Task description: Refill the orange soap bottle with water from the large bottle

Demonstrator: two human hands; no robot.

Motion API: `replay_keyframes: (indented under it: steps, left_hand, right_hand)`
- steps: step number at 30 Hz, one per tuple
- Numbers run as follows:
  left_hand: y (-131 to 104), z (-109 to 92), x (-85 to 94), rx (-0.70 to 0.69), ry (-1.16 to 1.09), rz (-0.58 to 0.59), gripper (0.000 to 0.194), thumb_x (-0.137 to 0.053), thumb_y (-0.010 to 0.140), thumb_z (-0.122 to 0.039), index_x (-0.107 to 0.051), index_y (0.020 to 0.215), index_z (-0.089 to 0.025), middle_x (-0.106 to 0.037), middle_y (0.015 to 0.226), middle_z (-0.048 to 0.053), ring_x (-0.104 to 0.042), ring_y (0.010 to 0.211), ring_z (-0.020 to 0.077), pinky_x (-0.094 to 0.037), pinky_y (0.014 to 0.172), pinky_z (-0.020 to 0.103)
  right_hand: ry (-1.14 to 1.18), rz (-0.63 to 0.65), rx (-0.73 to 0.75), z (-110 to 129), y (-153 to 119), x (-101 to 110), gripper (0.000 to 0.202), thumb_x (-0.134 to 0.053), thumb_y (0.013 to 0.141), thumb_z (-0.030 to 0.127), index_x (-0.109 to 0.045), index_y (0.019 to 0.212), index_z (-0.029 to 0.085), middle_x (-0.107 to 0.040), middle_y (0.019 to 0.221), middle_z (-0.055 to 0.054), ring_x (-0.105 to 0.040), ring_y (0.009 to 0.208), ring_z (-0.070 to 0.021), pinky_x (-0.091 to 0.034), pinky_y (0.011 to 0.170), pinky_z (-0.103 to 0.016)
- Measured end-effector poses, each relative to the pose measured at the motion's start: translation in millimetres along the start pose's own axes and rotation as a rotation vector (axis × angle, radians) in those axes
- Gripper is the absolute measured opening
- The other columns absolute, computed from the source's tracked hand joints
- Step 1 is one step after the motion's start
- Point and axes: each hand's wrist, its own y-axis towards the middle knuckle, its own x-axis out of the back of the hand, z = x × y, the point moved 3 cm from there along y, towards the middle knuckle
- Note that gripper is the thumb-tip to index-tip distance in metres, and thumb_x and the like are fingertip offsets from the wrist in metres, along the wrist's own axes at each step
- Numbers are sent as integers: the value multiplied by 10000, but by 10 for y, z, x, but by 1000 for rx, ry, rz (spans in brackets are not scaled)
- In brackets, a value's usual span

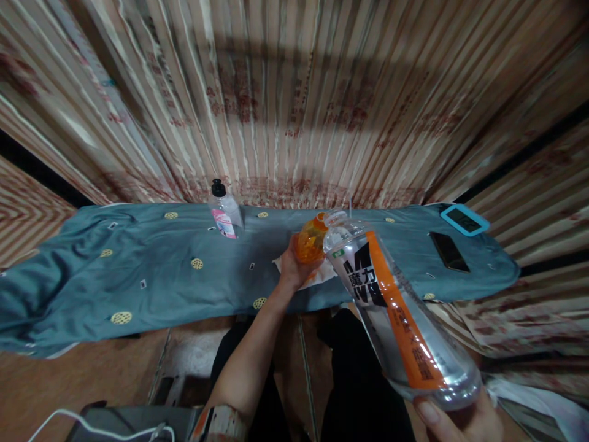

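Observation:
My left hand [294, 264] is wrapped round a small translucent orange bottle [311, 240] above the table. A white tissue [322, 275] with orange marks lies beneath that hand. In my right hand [460, 417] is a large clear plastic bottle [391, 307] with an orange and black label, gripped near its base. It is tilted, with its uncapped neck up by the top of the orange bottle. Whether the two necks touch I cannot tell. Liquid inside the clear bottle is hard to make out.
A blue-green patterned cloth [151, 258] covers the narrow table. On it stand a black-capped clear bottle with a pink label [225, 215], a dark phone [448, 252] and a blue-framed digital clock [464, 220]. Striped curtains [276, 92] hang behind. A white cable [87, 423] lies at lower left.

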Motion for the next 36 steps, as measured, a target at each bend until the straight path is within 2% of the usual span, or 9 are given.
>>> replay_keyframes:
  steps: [7,11,17,24,32,36]
  left_hand:
    - [5,17,-8,-8,8,25,647,-944,527,-106,-639,1081,-246,-760,1011,-4,-734,933,222,-617,875,372]
    - [9,30,-2,-48,65,45,598,-928,592,-153,-624,1098,-245,-769,1054,13,-743,965,225,-619,894,392]
    - [12,57,6,-52,67,35,655,-963,552,-182,-627,1106,-277,-767,1046,-1,-741,962,239,-622,904,418]
    - [4,19,12,-57,93,29,653,-950,551,-191,-620,1111,-249,-765,1051,15,-743,969,238,-612,905,401]
    - [12,27,-2,-58,77,32,622,-942,570,-159,-612,1086,-265,-770,1035,-6,-753,953,234,-614,869,359]
    - [4,-23,0,-58,81,37,621,-945,563,-186,-616,1087,-238,-770,1019,16,-744,934,229,-615,858,351]
  right_hand:
    - [3,55,-6,-68,56,69,878,-877,650,532,-563,1401,203,-735,1221,-128,-724,1093,-364,-616,859,-414]
    - [0,18,-21,-101,48,89,873,-863,671,542,-555,1415,204,-721,1258,-133,-714,1112,-364,-612,863,-414]
    - [15,93,-38,-202,99,191,803,-847,681,554,-601,1354,194,-744,1158,-121,-721,1085,-360,-611,862,-413]
    - [83,121,-96,-313,94,193,845,-855,680,529,-562,1393,182,-725,1277,-149,-724,1135,-349,-609,919,-400]
    - [62,106,-49,-104,110,136,887,-861,668,553,-548,1411,183,-733,1264,-148,-725,1132,-367,-622,909,-417]
    - [65,-5,-96,-49,54,100,869,-820,711,604,-543,1421,186,-719,1298,-147,-714,1167,-340,-600,963,-402]
